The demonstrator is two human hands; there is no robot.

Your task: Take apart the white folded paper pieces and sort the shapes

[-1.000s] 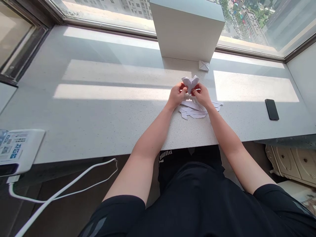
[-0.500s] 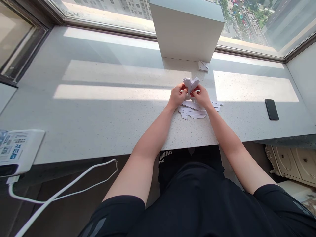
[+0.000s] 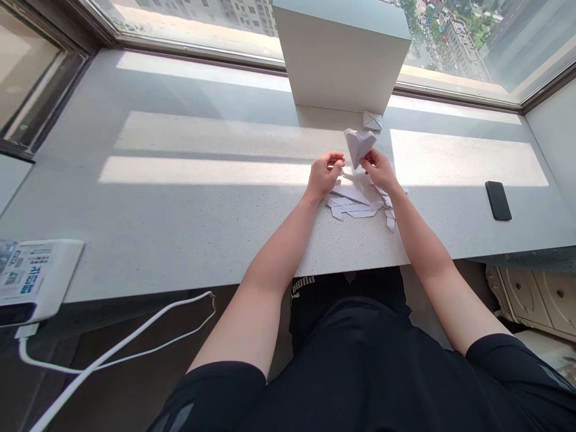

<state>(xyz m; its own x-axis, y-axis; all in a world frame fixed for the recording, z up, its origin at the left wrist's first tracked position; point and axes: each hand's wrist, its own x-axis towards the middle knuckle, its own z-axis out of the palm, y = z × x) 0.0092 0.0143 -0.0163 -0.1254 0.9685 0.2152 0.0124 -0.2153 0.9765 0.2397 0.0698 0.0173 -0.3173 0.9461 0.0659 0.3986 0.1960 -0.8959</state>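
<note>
A white folded paper piece, heart-like with two lobes on top and a point below, is pinched in my right hand. Thumb and fingers grip its lower right side, above the counter. Just left of the paper, apart from it, my left hand is loosely curled with nothing visible in it. Beneath both hands lies a loose pile of folded white paper strips, some of them partly hidden by my right wrist. Beyond the held paper, a small square folded paper with crossing creases rests on the counter.
A large white box stands at the window behind the small square. On the right of the speckled counter lies a black phone. A white device sits at the left edge, with a white cable hanging off it.
My left hand has let go of the folded paper. My right hand has carried it slightly right and away from me. More of the strips on the right of the pile now show.
</note>
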